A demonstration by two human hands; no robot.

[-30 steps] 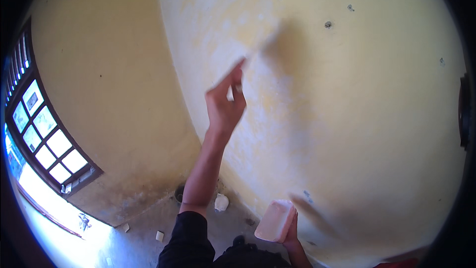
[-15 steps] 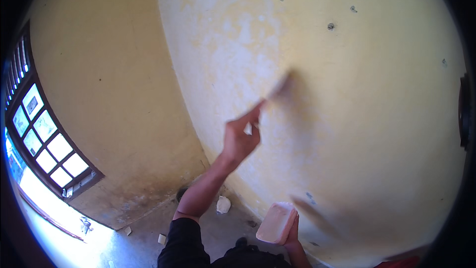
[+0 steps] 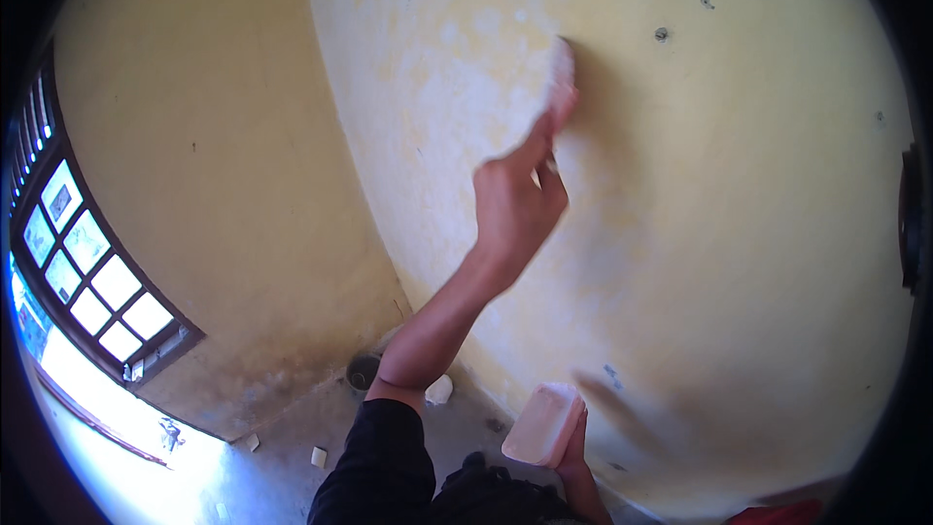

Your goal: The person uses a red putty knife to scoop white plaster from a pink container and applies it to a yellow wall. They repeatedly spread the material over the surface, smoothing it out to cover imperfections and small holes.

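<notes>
My left hand reaches up in front of the yellow wall, its fingers closed around the handle of what looks like a flat paintbrush. Motion blurs the brush, which has a pinkish handle and a pale head; its tip is at or very near the wall. Cloudy white patches cover the wall around and left of it. Low in front of me, my right hand grips a pale pink rectangular tub by its right side. Pale material shows inside the tub, but I cannot tell how thick it is.
A plain side wall meets the worked wall in a corner at left. It has a dark-framed paned window. On the grey floor lie a white lump, a small pale block and a dark round object. Small holes mark the wall.
My left hand and the brush have moved upward and slightly right along the wall. The right hand with the tub has stayed almost in place.
</notes>
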